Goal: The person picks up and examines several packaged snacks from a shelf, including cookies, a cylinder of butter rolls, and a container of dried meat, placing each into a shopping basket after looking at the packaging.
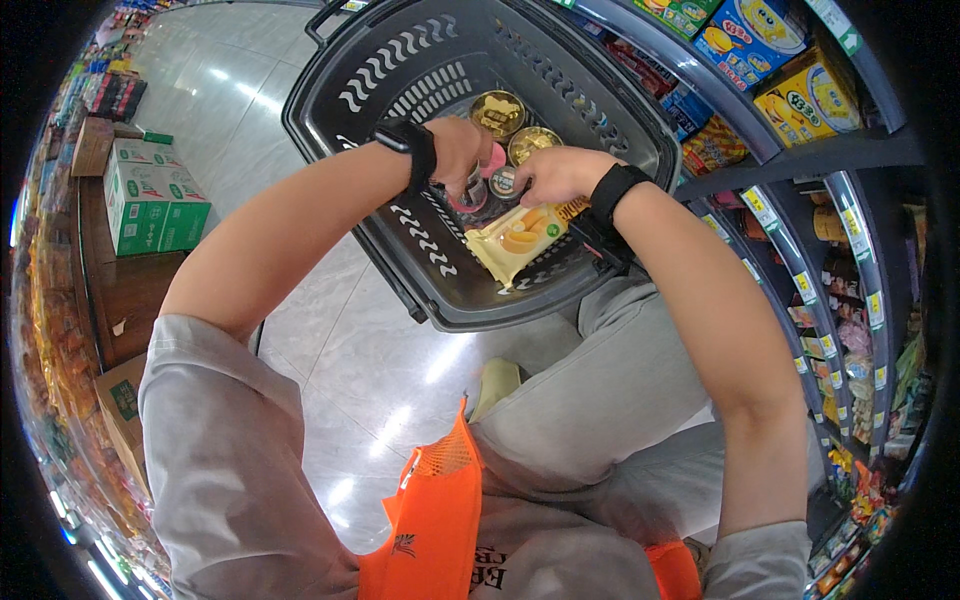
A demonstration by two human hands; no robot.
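Both hands reach into a dark grey plastic shopping basket (345, 150). My left hand (460, 155), with a black band on its wrist, curls its fingers round a pink-and-clear container (468, 203); its own fingers partly cover it. My right hand (562, 176), also banded in black, closes its fingers at the upper edge of a yellow packet (512, 243) printed with orange fruit shapes. The packet lies tilted in the basket's near part. Between the hands sits a small jar with a dark lid (503, 182). Two gold-topped round cans (497, 114) (533, 143) stand beyond them.
Stocked shelves (840, 160) with price tags run along the right, close to the basket. Green and white cartons (155, 200) rest on a brown wooden surface (110, 290) at left. Below the basket are glossy grey floor tiles (330, 300) and my bent grey-trousered leg (600, 400).
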